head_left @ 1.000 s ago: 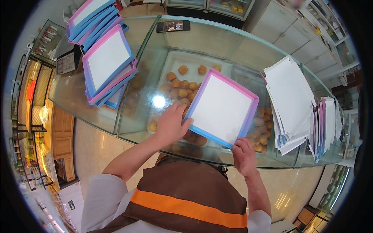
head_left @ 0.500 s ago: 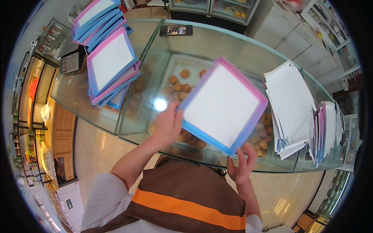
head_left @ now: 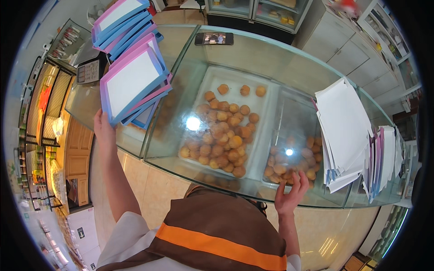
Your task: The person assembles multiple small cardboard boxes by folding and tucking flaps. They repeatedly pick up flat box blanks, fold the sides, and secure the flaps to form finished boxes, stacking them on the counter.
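Observation:
My left hand (head_left: 103, 128) grips the near corner of a flat white board with a pink and blue border (head_left: 131, 84). The board rests on top of a stack of like boards (head_left: 147, 113) at the left end of the glass counter (head_left: 271, 67). Down at the counter's near edge, my right hand (head_left: 291, 193) is open with fingers spread and holds nothing. A pile of white flat sheets (head_left: 344, 128) lies to the right of that hand.
A second stack of bordered boards (head_left: 121, 20) sits at the far left. A phone (head_left: 214, 38) lies at the counter's far edge, a keypad device (head_left: 88, 71) at the left. Under the glass are trays of round golden pastries (head_left: 224, 131). More sheets (head_left: 384, 158) stand far right.
My left hand carried the bordered board from the counter's middle over to the left stack. My right hand let go of it and stayed open at the near edge.

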`<state>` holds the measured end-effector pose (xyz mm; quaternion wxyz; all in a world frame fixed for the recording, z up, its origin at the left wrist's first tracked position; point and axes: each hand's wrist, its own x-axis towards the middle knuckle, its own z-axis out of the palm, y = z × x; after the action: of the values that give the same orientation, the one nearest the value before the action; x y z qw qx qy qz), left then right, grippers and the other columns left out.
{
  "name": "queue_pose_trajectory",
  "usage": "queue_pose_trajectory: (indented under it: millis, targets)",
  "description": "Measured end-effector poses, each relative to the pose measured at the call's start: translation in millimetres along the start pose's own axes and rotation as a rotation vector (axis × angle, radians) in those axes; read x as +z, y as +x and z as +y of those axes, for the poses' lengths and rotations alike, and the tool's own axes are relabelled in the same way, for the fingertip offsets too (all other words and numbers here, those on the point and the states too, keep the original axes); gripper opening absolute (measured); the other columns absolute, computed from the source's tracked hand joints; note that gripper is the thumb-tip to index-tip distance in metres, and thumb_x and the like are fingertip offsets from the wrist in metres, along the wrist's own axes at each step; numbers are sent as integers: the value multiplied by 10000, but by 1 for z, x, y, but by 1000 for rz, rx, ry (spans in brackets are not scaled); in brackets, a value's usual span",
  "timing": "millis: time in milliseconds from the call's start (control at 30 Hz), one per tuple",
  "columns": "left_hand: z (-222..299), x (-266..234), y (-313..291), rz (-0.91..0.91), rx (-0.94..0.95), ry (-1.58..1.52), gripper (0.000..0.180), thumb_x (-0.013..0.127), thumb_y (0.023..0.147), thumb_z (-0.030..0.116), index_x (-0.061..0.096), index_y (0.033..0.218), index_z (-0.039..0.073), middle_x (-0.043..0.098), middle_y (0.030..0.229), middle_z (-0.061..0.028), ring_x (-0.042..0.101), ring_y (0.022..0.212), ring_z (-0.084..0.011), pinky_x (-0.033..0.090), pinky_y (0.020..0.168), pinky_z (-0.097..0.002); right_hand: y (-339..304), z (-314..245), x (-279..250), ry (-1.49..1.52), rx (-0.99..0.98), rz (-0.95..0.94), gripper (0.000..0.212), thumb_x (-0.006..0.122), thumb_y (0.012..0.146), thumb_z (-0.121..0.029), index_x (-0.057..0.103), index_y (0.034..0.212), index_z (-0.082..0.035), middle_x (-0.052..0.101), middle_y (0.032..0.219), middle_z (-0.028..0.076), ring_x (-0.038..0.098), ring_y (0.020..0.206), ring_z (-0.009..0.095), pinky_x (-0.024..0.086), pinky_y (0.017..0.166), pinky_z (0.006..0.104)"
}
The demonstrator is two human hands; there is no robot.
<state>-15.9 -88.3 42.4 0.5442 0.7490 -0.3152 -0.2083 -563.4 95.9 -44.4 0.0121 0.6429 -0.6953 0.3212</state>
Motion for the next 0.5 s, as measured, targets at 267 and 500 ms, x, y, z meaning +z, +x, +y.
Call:
queue_pose_trajectory:
  millis: [267, 500]
  targets:
    - [-26, -8, 22, -163, 292, 229, 536, 441, 1063, 410, 582, 1342, -25, 677, 1186, -134, 628, 1058, -219, 461, 962, -351, 4, 1, -4, 5, 16, -54, 473, 688, 823, -19, 564, 1279, -1, 497, 1385, 227, 483, 1251, 434, 405, 1034, 512]
    - [18, -3, -29, 339, 380, 139, 382, 489, 1064, 298, 594, 1241, -23, 622, 1019, -74, 564, 908, -116, 458, 814, -279, -3, -3, -1, 2, 49, -27, 417, 671, 846, -17, 587, 1253, 2, 520, 1357, 224, 493, 1245, 424, 407, 1032, 509]
